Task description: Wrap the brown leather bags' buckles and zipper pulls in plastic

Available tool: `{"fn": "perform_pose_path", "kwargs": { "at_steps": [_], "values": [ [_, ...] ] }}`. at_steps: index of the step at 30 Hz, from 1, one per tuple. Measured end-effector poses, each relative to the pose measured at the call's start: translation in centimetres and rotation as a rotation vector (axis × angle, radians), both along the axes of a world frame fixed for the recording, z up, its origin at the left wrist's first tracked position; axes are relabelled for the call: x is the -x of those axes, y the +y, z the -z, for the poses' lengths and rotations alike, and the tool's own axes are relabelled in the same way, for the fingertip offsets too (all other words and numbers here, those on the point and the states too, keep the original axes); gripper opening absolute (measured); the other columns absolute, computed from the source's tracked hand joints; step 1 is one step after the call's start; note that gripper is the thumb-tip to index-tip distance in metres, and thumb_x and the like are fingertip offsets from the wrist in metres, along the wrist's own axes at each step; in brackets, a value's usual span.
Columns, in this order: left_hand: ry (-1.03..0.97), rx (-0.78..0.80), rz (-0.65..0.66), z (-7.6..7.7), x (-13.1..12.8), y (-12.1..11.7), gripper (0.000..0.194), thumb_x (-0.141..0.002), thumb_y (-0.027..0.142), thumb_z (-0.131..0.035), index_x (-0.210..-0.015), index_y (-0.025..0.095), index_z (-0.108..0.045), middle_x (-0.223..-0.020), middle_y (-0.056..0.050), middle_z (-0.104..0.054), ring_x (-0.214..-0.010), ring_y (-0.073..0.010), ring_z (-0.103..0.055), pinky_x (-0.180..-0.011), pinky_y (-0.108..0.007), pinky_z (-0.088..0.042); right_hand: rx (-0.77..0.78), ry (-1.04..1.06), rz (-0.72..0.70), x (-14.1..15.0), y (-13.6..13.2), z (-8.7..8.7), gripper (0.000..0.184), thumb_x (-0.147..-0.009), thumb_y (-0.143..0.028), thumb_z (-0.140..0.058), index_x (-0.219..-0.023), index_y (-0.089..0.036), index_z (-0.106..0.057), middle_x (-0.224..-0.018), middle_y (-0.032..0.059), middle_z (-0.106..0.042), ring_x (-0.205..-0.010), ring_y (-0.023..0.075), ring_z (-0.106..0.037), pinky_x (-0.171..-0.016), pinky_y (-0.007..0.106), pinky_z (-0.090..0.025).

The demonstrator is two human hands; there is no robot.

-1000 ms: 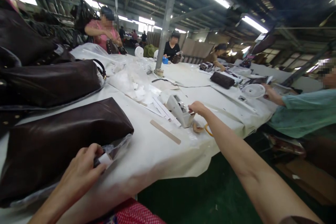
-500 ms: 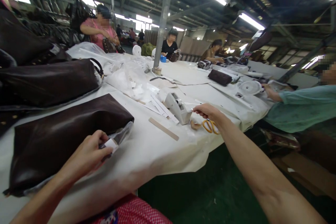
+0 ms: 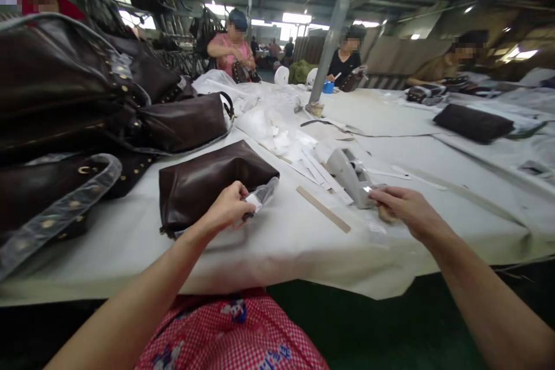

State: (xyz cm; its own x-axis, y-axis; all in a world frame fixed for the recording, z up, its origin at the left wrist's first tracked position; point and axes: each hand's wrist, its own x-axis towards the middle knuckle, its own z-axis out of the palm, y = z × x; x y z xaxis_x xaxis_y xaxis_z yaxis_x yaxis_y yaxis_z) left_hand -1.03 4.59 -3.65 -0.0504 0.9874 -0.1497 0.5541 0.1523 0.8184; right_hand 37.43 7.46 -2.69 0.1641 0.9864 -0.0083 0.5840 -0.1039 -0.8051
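Note:
A dark brown leather bag (image 3: 203,182) lies on the white table (image 3: 281,237) in front of me, its right end in clear plastic wrap (image 3: 265,192). My left hand (image 3: 228,208) is closed, pinching a small white tag (image 3: 252,202) against that wrapped end. My right hand (image 3: 403,205) is closed at the front of a grey tape dispenser (image 3: 350,176), fingertips pinched on a clear strip of tape. A flat wooden stick (image 3: 323,209) lies between my hands.
Dark studded bags (image 3: 73,98) are piled at the left. White paper strips and plastic sheets (image 3: 281,133) lie behind the dispenser by a steel post (image 3: 332,40). Another dark bag (image 3: 472,122) lies far right. Several people sit at the table's far side.
The view has swung left and down. My right hand stays pinched at the tape dispenser's front. My left hand keeps its hold on the white tag at the bag's end.

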Motion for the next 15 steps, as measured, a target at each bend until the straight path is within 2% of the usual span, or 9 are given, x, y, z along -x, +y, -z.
{"fn": "perform_pose_path", "kwargs": {
  "at_steps": [3,6,8,10,15],
  "values": [
    [0.025,-0.036,0.004,0.3,-0.2,-0.2,0.023,-0.062,0.018,-0.064,-0.08,0.02,-0.048,-0.06,0.003,-0.058,-0.052,-0.0135,-0.057,-0.042,-0.02,-0.033,0.063,0.559,-0.258,8.0,-2.9,-0.4,0.034,-0.064,-0.05,-0.075,-0.072,-0.017,-0.068,-0.061,-0.0008,-0.053,-0.049,0.0082,-0.037,-0.045,0.023,-0.023],
    [0.044,-0.053,0.016,0.2,-0.4,-0.7,0.023,-0.064,0.018,-0.063,-0.08,0.02,-0.047,-0.059,0.004,-0.057,-0.05,-0.0132,-0.055,-0.043,-0.021,-0.033,0.171,0.82,-0.422,15.7,-4.4,0.7,0.034,-0.068,-0.049,-0.075,-0.073,-0.016,-0.066,-0.059,-0.0022,-0.053,-0.048,0.0067,-0.035,-0.045,0.022,-0.022],
    [0.067,-0.071,0.027,0.2,-0.5,-1.0,0.023,-0.064,0.019,-0.064,-0.081,0.02,-0.047,-0.059,0.004,-0.057,-0.05,-0.0132,-0.055,-0.044,-0.022,-0.034,0.173,0.849,-0.478,19.0,-4.7,2.0,0.033,-0.07,-0.048,-0.073,-0.075,-0.016,-0.067,-0.059,-0.0026,-0.053,-0.049,0.007,-0.036,-0.046,0.022,-0.022],
    [0.099,-0.093,0.031,0.2,-0.6,-1.2,0.023,-0.065,0.02,-0.064,-0.08,0.021,-0.047,-0.059,0.004,-0.056,-0.051,-0.0135,-0.054,-0.046,-0.023,-0.035,0.161,0.801,-0.505,20.7,-4.6,3.1,0.032,-0.072,-0.048,-0.071,-0.074,-0.016,-0.067,-0.059,-0.0026,-0.054,-0.05,0.0076,-0.036,-0.046,0.022,-0.022],
    [0.173,-0.125,0.045,-0.1,-0.9,-1.6,0.019,-0.067,0.021,-0.063,-0.077,0.021,-0.046,-0.059,0.005,-0.051,-0.054,-0.0137,-0.05,-0.049,-0.024,-0.034,0.141,0.648,-0.442,21.5,-4.1,4.3,0.029,-0.072,-0.045,-0.067,-0.069,-0.017,-0.066,-0.056,-0.003,-0.055,-0.049,0.0086,-0.035,-0.048,0.024,-0.024]
  ]
}}
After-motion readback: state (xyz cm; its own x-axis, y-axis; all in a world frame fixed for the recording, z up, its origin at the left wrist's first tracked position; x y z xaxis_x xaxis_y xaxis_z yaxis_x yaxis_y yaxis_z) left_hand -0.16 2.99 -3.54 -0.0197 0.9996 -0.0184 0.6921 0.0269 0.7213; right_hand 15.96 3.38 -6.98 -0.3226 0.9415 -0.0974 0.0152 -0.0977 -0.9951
